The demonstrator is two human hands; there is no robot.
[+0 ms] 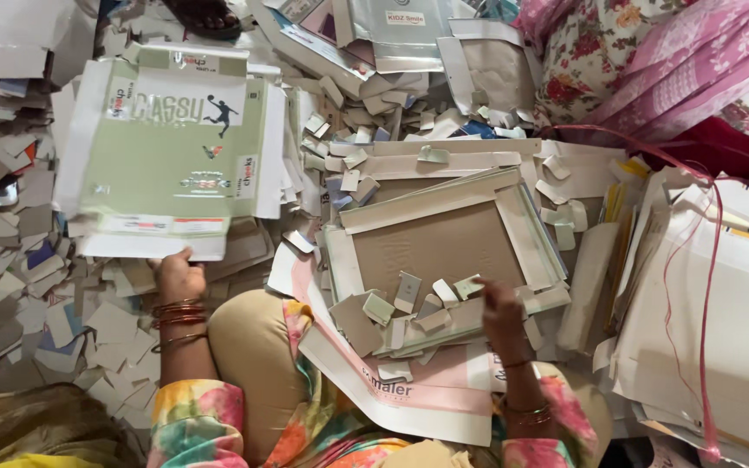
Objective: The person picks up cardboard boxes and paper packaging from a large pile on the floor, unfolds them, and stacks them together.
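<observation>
My left hand point(178, 276) grips the lower edge of a flat pale green and white printed carton sheet point(171, 152), held up to the left above the scrap-strewn floor. My right hand point(503, 314) rests on the front edge of a stack of brown die-cut cardboard blanks point(439, 247) lying across my lap. Small cut cardboard scraps point(409, 303) lie on the stack next to that hand. Under the stack lies a white and pink printed sheet point(426, 394). Bangles circle both wrists.
Small cardboard offcuts point(36, 286) cover the floor on the left. Tall piles of white sheets point(730, 329), with a red string over them, stand on the right. More printed cartons point(392, 30) lie at the back, beside pink floral cloth point(652, 61).
</observation>
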